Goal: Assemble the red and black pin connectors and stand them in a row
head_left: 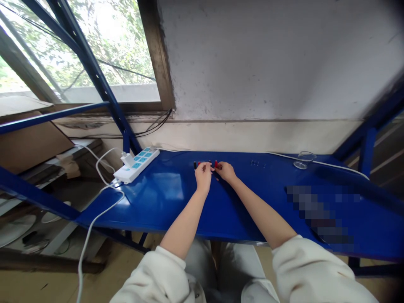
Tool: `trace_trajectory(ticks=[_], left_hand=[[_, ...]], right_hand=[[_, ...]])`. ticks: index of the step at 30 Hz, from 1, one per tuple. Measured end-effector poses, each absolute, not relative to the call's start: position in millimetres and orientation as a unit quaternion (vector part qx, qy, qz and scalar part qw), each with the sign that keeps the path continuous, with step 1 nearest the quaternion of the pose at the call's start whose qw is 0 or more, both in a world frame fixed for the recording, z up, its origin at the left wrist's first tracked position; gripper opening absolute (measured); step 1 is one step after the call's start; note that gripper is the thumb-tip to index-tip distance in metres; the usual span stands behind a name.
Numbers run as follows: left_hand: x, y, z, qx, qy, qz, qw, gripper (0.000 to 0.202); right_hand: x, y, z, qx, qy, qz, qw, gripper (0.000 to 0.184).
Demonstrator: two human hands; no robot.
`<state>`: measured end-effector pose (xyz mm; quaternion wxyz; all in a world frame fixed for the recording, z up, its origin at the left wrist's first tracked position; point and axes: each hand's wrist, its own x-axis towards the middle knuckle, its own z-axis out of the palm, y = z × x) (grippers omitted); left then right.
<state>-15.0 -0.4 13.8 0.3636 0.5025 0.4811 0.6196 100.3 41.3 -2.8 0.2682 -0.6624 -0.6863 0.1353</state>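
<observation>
Both hands meet over the far middle of the blue table. My left hand (203, 173) is closed in a pinch; whatever lies between its fingertips is too small to make out. Close beside it, my right hand (225, 171) pinches a small red piece (216, 163), whose exact kind I cannot tell. A small black upright piece (195, 165) stands just left of my left hand. Other small red and dark bits show behind the fingers, partly hidden. A tiny pale-tipped piece (217, 179) lies on the table below the fingertips.
A white power strip (136, 165) with a plugged-in adapter lies at the left, its cable hanging over the edge. Several tiny pieces (255, 163) lie right of my hands. Beyond them sits a clear round container (300, 164). A blurred dark object (318, 219) lies at the right.
</observation>
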Motion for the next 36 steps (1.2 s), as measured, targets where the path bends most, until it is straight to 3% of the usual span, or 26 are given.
trace_trajectory(ticks=[4, 8, 11, 13, 16, 23, 36], left_hand=[[-16.0, 0.0, 10.3, 0.593, 0.537, 0.507, 0.322, 0.023], [-14.9, -7.0, 6.8, 0.712, 0.555, 0.388, 0.186, 0.024], [-12.9, -12.5, 5.5, 0.763, 0.535, 0.351, 0.092, 0.024], [-12.0, -14.6, 5.5, 0.777, 0.526, 0.340, 0.063, 0.024], [-11.7, -16.0, 6.2, 0.786, 0.519, 0.333, 0.044, 0.025], [-12.4, -18.5, 7.7, 0.791, 0.512, 0.332, 0.044, 0.026], [-11.4, -20.9, 8.9, 0.788, 0.530, 0.309, 0.048, 0.029]], right_hand=[[107.1, 36.8, 7.0, -0.669, -0.690, 0.163, 0.225, 0.023], [125.4, 20.0, 19.0, -0.669, -0.689, 0.190, 0.203, 0.038], [137.6, 0.9, 23.0, -0.666, -0.690, 0.175, 0.222, 0.034], [141.9, -10.9, 21.7, -0.655, -0.686, 0.156, 0.278, 0.028], [143.5, -22.2, 16.4, -0.636, -0.674, 0.103, 0.361, 0.024], [143.6, -25.6, 13.7, -0.609, -0.660, 0.025, 0.439, 0.027], [142.3, -29.7, 17.1, -0.591, -0.653, -0.007, 0.473, 0.032]])
